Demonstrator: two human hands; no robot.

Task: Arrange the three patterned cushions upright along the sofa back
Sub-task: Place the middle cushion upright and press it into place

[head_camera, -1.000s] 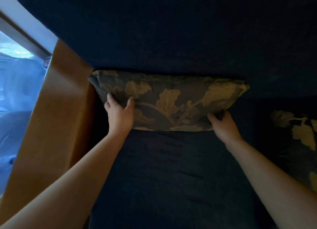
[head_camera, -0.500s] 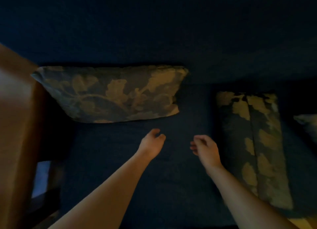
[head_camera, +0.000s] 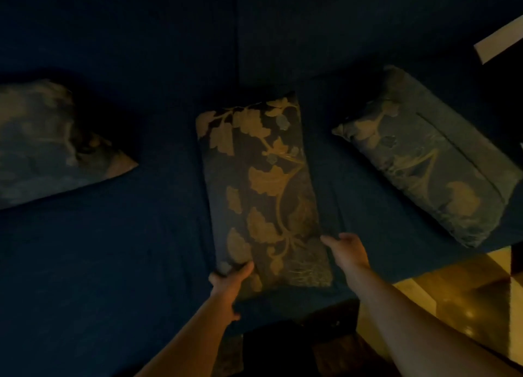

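Observation:
Three leaf-patterned cushions are on the dark blue sofa. The left cushion (head_camera: 48, 147) leans against the sofa back (head_camera: 254, 31). The middle cushion (head_camera: 263, 190) lies flat, lengthwise on the seat. My left hand (head_camera: 230, 280) grips its near left corner, thumb on top. My right hand (head_camera: 348, 249) touches its near right edge with fingers spread. The right cushion (head_camera: 430, 156) lies flat and slanted on the seat.
The sofa seat (head_camera: 113, 249) stretches wide to the left. A yellowish wooden floor (head_camera: 452, 300) shows at the lower right past the seat's front edge. A pale strip (head_camera: 498, 47) is at the upper right. The scene is dim.
My view has swung right from the leaning left cushion. Both hands left it, crossed the seat and now reach the middle cushion, the left hand gripping its corner.

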